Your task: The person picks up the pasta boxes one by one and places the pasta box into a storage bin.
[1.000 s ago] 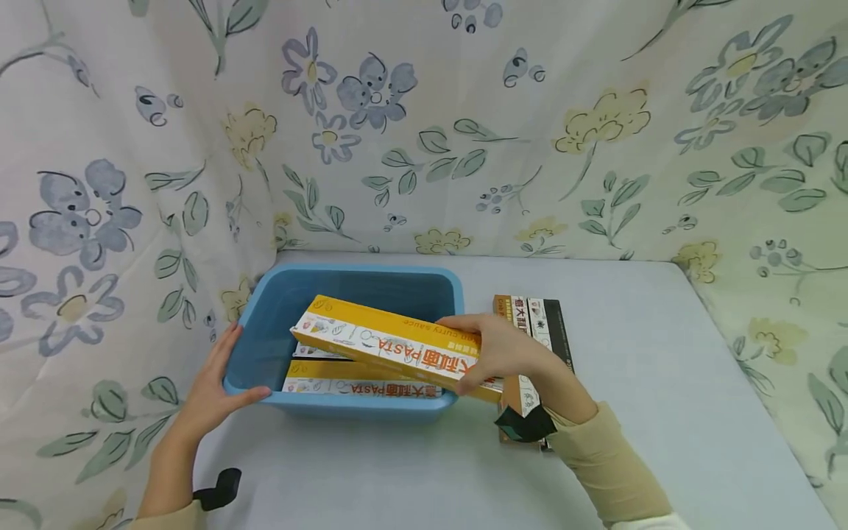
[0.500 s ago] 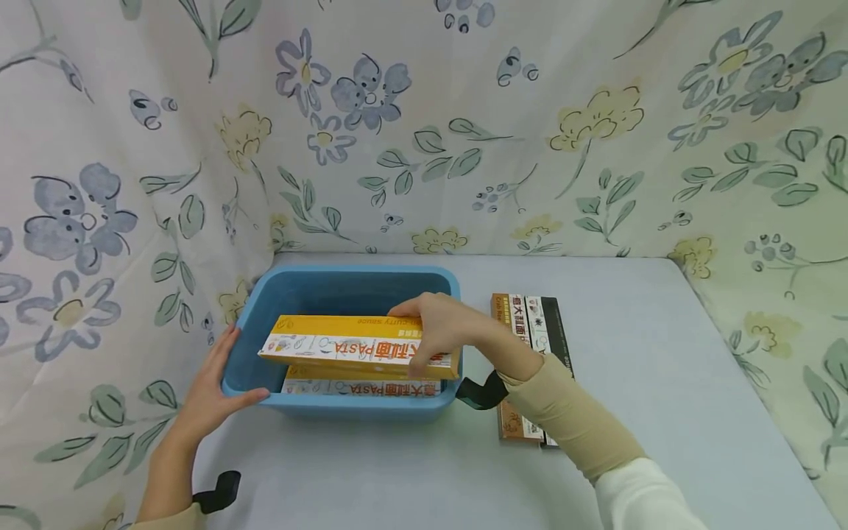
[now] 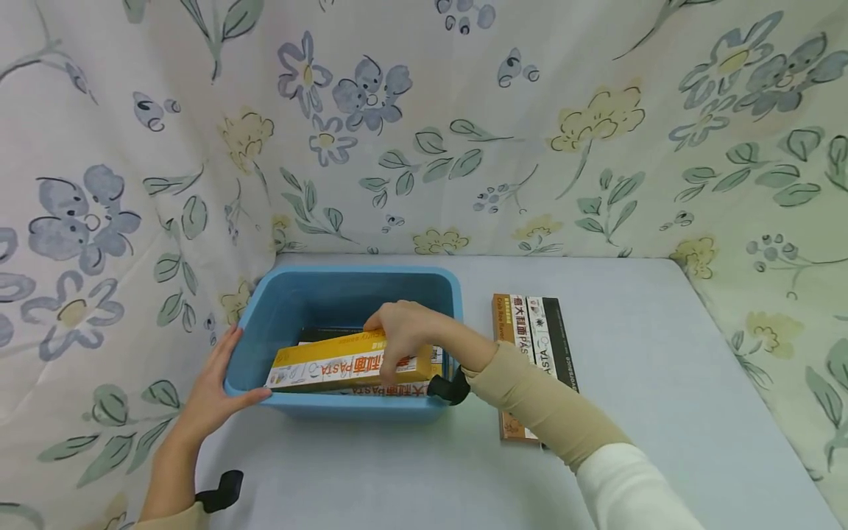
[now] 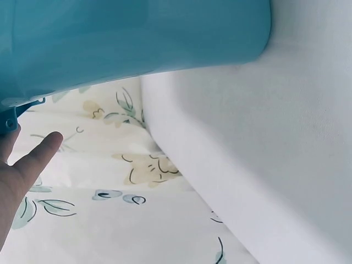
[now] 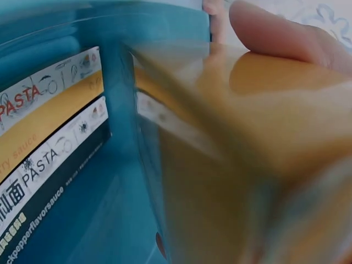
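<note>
On my head feed, the right hand (image 3: 405, 333) pinches a long yellow-and-white cardboard pasta box (image 3: 324, 365) between thumb and fingers, holding it tilted inside a light-blue rectangular plastic tub (image 3: 358, 270). Beneath lie a matching yellow box (image 5: 49, 122) and a black-and-white box (image 5: 47, 170). The left hand (image 3: 207, 386) rests, spread wide, against the tub's rim. Rightward, brown-and-white (image 3: 511, 318) and black-trimmed boxes (image 3: 546, 327) lie side by side on the white table (image 3: 662, 368).

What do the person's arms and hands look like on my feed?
Left hand and right hand are ungloved, with a black tab at each wrist. On the right, a tan sleeve with a white sleeve farther up; on the left, a tan cuff.
</note>
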A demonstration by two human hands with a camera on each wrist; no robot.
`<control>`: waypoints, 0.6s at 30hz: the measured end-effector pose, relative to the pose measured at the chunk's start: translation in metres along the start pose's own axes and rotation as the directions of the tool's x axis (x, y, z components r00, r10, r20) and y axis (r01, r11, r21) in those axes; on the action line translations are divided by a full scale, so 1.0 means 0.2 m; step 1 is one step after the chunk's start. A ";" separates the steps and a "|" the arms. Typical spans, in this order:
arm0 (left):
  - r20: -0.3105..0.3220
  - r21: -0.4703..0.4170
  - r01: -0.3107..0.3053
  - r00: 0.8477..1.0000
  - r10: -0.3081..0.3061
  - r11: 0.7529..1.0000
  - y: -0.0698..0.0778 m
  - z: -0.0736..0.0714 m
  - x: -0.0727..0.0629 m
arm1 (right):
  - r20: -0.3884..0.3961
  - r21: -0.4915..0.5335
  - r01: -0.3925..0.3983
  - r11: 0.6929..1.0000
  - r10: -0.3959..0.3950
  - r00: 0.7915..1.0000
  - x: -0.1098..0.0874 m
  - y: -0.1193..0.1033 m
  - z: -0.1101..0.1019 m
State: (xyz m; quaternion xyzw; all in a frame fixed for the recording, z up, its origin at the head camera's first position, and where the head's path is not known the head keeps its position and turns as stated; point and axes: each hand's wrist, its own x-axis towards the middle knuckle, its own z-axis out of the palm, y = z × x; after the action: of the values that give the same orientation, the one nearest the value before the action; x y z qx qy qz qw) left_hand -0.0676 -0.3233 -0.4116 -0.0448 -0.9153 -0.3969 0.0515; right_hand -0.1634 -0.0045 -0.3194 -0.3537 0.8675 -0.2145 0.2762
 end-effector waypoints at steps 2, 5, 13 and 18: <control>-0.003 0.006 0.005 1.000 -0.005 1.000 0.00 0.00 0.00 | 0.013 -0.010 0.001 1.000 -0.001 1.000 0.01 -0.02 0.01; -0.005 0.014 0.007 1.000 -0.007 1.000 0.01 0.01 0.00 | 0.022 -0.023 -0.025 0.999 0.025 0.999 0.04 -0.03 0.03; 0.003 0.009 0.004 1.000 -0.004 1.000 0.00 0.01 0.00 | 0.040 -0.086 -0.099 0.991 0.103 0.994 0.07 -0.04 0.09; 0.002 0.011 0.016 1.000 -0.016 1.000 0.00 0.00 0.00 | 0.067 -0.089 -0.046 0.995 0.052 0.996 0.07 -0.06 0.08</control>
State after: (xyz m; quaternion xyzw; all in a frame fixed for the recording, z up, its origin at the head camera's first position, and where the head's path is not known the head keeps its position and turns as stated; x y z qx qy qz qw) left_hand -0.0675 -0.3231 -0.4118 -0.0377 -0.9178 -0.3924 0.0475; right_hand -0.1561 -0.0260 -0.3293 -0.3513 0.8744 -0.1571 0.2956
